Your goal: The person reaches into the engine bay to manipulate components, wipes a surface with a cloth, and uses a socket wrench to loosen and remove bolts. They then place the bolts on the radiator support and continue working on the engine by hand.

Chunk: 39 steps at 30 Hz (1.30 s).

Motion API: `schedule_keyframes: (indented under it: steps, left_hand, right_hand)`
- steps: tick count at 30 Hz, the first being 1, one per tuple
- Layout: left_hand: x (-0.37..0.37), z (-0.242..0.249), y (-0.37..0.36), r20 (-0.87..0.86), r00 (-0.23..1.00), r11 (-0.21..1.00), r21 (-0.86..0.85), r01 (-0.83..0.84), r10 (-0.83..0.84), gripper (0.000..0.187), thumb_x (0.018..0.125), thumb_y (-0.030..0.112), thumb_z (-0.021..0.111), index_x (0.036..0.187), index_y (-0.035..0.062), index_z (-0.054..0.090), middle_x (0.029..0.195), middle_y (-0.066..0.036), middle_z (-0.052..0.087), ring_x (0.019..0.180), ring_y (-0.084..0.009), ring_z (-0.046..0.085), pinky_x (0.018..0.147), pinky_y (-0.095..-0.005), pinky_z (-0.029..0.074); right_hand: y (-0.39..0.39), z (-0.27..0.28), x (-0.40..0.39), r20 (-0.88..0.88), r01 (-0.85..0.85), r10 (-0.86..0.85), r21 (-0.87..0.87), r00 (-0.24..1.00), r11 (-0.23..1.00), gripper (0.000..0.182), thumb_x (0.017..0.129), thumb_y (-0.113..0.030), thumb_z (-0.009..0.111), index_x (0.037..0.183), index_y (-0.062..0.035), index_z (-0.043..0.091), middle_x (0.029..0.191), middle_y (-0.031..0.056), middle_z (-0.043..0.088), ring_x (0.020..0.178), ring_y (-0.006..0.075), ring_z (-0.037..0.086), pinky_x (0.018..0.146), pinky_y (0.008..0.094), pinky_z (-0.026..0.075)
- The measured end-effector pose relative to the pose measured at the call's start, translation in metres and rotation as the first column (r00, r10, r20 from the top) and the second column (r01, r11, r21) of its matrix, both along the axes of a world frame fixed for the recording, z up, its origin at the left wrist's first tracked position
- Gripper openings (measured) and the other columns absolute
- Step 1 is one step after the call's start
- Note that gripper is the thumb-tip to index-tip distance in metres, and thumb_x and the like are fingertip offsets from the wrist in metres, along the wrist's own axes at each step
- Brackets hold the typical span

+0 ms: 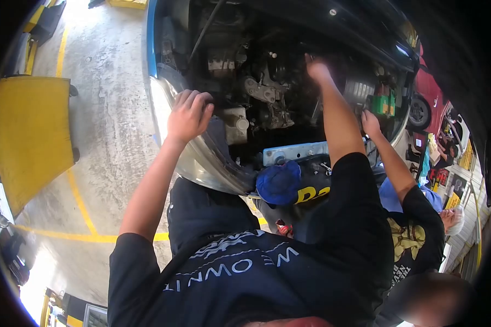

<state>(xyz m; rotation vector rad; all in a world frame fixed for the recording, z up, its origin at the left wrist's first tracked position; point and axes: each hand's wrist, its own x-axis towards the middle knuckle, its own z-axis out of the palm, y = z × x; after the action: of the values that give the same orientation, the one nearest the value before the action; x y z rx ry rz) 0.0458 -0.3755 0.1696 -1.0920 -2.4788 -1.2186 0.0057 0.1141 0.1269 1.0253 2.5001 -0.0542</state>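
Note:
My left hand (190,116) rests on the front corner of the car, beside the clear headlight (188,155). Its fingers are bent over the edge, the thumb apart, with no object in them. Over the engine bay reaches my right hand (317,70), a little blurred, one finger stretched out and nothing visible in its grasp. Below and left of it are a metal engine bracket (263,91) and dark engine parts. A whitish reservoir with a round cap (235,125) sits near my left hand.
A co-worker's hand (371,124) is by the green battery (384,102). A person in a blue cap (279,182) is low at the car's front, beside a light-blue crossmember (294,151). A yellow panel (35,136) stands left; a red car (428,101) is at right.

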Motion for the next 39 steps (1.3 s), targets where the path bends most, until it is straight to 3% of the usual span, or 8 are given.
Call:
schedule_keyframes:
  steps: [5,7,10,17,19,23,28,39]
  left_hand:
    - [0.0,-0.001,0.0,0.003,1.0,1.0,-0.002,-0.001,0.001,0.017,0.093,0.013,0.065,0.108,0.0063,0.063,0.092,-0.012,0.062,0.091,-0.0348,0.06,0.087,-0.0452,0.048]
    - [0.0,0.0,0.0,0.006,1.0,1.0,-0.002,-0.002,0.002,0.017,0.093,0.013,0.065,0.108,0.0063,0.063,0.092,-0.012,0.062,0.091,-0.0349,0.06,0.087,-0.0452,0.048]
    - [-0.001,-0.001,0.001,0.0,1.0,1.0,0.008,0.006,-0.006,0.017,0.092,0.013,0.066,0.108,0.0064,0.063,0.092,-0.012,0.062,0.091,-0.0351,0.059,0.087,-0.0452,0.048]
    - [0.0,-0.002,0.001,0.005,1.0,1.0,-0.004,0.001,-0.001,0.017,0.093,0.013,0.065,0.108,0.0063,0.063,0.094,-0.012,0.063,0.092,-0.0358,0.059,0.087,-0.0451,0.048]
    - [0.001,-0.002,0.002,0.007,1.0,1.0,-0.003,0.001,-0.001,0.016,0.094,0.013,0.065,0.108,0.0063,0.063,0.094,-0.012,0.063,0.092,-0.0357,0.059,0.087,-0.045,0.048]
    - [0.002,-0.002,0.002,-0.011,1.0,1.0,-0.021,-0.017,0.017,0.017,0.094,0.018,0.065,0.107,0.0074,0.061,0.094,-0.009,0.063,0.094,-0.0327,0.06,0.091,-0.0448,0.047]
    - [0.002,0.0,0.0,0.009,1.0,1.0,-0.014,-0.002,0.002,0.017,0.093,0.014,0.066,0.108,0.0059,0.063,0.093,-0.013,0.062,0.092,-0.0359,0.059,0.087,-0.0457,0.048]
    - [0.0,-0.001,0.001,-0.002,1.0,1.0,0.01,0.001,-0.001,0.016,0.093,0.013,0.065,0.107,0.0058,0.063,0.091,-0.013,0.062,0.091,-0.036,0.059,0.086,-0.0458,0.047]
  right_hand:
    - [-0.012,0.015,0.0,0.008,0.131,-0.132,-0.134,0.991,0.982,0.085,0.102,-0.066,0.042,0.154,0.001,0.033,0.134,0.0302,0.063,0.102,0.0431,0.073,0.092,0.0482,0.058]
    - [-0.007,0.018,0.012,0.055,-0.297,0.292,0.155,0.955,0.942,0.087,0.102,-0.066,0.042,0.157,0.0003,0.028,0.142,0.0313,0.056,0.122,0.0469,0.062,0.105,0.0498,0.05]
    - [0.007,0.024,0.022,-0.098,-0.418,0.411,-0.072,0.907,0.906,0.087,0.102,-0.066,0.042,0.158,-0.0004,0.028,0.148,0.0319,0.05,0.136,0.0482,0.049,0.114,0.0506,0.042]
    - [-0.001,0.021,0.014,-0.059,-0.235,0.233,-0.027,0.971,0.972,0.087,0.102,-0.066,0.041,0.156,0.0004,0.031,0.147,0.0315,0.051,0.133,0.0477,0.053,0.111,0.05,0.045]
    - [-0.013,0.031,0.005,-0.014,0.159,-0.17,-0.297,0.985,0.942,0.086,0.102,-0.066,0.042,0.156,0.0013,0.031,0.146,0.0312,0.052,0.128,0.0491,0.057,0.109,0.0506,0.047]
    - [-0.02,0.032,0.002,-0.042,0.175,-0.191,-0.245,0.981,0.954,0.086,0.102,-0.065,0.042,0.155,0.0021,0.031,0.145,0.0305,0.054,0.125,0.0495,0.059,0.106,0.0513,0.049]
    - [0.006,0.021,0.02,-0.068,-0.347,0.343,-0.057,0.937,0.936,0.092,0.101,-0.069,0.04,0.161,-0.0005,0.023,0.149,0.0293,0.05,0.135,0.0451,0.053,0.114,0.0465,0.043]
    - [-0.008,0.009,0.009,-0.09,-0.104,0.102,-0.015,0.991,0.994,0.083,0.102,-0.066,0.042,0.152,-0.0001,0.039,0.146,0.0315,0.052,0.136,0.0467,0.051,0.114,0.05,0.042]
